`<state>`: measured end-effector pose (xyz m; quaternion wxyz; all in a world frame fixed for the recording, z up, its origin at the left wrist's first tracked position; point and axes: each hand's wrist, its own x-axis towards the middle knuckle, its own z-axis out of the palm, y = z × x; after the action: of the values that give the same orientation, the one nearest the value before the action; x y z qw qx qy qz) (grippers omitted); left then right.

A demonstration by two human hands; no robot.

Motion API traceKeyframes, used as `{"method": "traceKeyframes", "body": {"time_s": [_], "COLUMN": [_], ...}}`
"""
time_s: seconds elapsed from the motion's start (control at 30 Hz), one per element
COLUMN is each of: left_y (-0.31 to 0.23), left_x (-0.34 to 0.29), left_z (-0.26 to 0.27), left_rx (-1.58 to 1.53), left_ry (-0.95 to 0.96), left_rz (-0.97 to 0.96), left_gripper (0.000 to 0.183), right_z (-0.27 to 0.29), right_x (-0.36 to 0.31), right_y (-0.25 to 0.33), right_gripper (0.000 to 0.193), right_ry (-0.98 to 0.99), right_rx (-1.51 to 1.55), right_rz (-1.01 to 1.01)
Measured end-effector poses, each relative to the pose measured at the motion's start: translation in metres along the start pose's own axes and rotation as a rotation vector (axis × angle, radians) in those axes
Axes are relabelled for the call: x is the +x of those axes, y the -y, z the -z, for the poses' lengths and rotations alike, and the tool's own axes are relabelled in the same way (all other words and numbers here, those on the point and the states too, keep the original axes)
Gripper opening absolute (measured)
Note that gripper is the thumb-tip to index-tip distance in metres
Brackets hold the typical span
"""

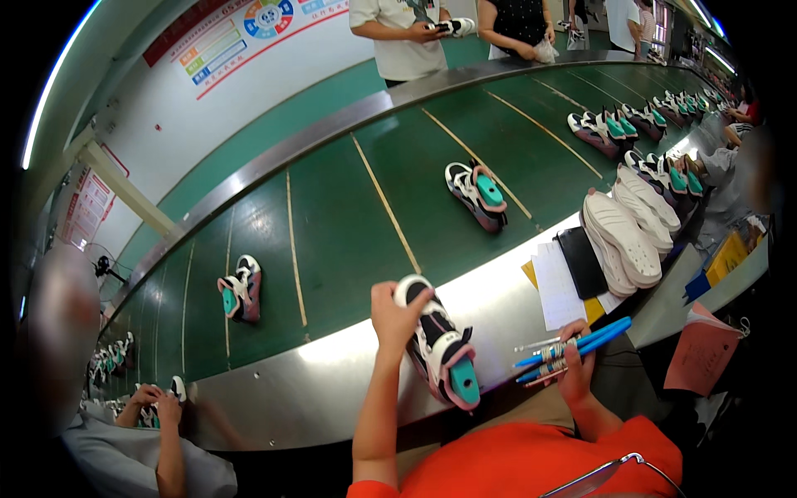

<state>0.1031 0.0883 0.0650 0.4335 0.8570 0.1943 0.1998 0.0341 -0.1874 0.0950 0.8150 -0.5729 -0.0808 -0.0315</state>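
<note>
My left hand (393, 315) grips the toe of a white, black and pink sneaker (433, 330) over the metal edge of the conveyor. A teal shoe last (464, 380) fills the sneaker's opening, which points toward me. In my right hand (576, 378) is a bundle of blue pens (604, 334) and thinner sticks, wrapped with pale cord or bands. The bundle is held apart from the sneaker, to its right. Another sneaker (476, 196) with a teal last lies on the green belt ahead, and one more sneaker (242, 289) lies farther left.
The green conveyor belt (332, 224) has a metal border (332, 353). White soles (624, 236) are stacked at right beside a black phone-like slab (582, 262) and paper sheets (554, 286). A pink booklet (702, 349) hangs lower right. Co-workers stand across the belt; another sits at left.
</note>
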Motion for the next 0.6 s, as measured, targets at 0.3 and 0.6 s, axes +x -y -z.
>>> {"method": "traceKeyframes", "body": {"time_s": [0.3,0.6], "left_y": [0.04,0.086], "left_x": [-0.053,-0.196], "left_z": [-0.003,0.019], "left_rx": [0.115,0.074], "left_ry": [-0.001,0.216], "left_rz": [-0.051,-0.938], "left_gripper": [0.066,0.063], "right_z": [0.004,-0.004], "right_x": [0.003,0.001], "right_y": [-0.01,-0.022], "right_gripper": [0.019,0.021], "right_ry": [0.008,0.054], "right_rx": [0.055,0.018], "right_rz": [-0.287,-0.369]}}
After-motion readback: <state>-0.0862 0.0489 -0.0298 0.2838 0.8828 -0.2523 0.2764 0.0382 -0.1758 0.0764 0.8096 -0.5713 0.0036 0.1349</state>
